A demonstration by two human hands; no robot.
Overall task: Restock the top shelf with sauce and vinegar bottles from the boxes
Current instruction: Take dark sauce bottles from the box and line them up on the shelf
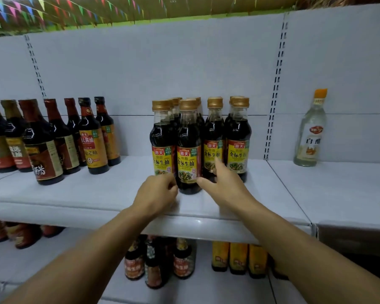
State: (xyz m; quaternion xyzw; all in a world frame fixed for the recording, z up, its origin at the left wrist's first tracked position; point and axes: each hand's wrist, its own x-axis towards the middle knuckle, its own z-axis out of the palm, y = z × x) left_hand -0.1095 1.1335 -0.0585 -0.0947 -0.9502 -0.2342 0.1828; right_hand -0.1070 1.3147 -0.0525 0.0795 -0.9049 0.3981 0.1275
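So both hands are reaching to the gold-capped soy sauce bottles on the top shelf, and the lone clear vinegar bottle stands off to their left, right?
Not quite. The head view shows the clear vinegar bottle standing to the right of the gold-capped soy sauce bottles, not left. The rest holds: the left hand and right hand both reach to that cluster on the top shelf.

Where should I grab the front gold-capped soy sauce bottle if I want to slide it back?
Grip the front soy sauce bottle around its labelled body, coming from the front with a hand on each flank. It stands upright and its neighbours crowd in behind and beside it, so only the front is free. The left hand and right hand are already at its lower sides.
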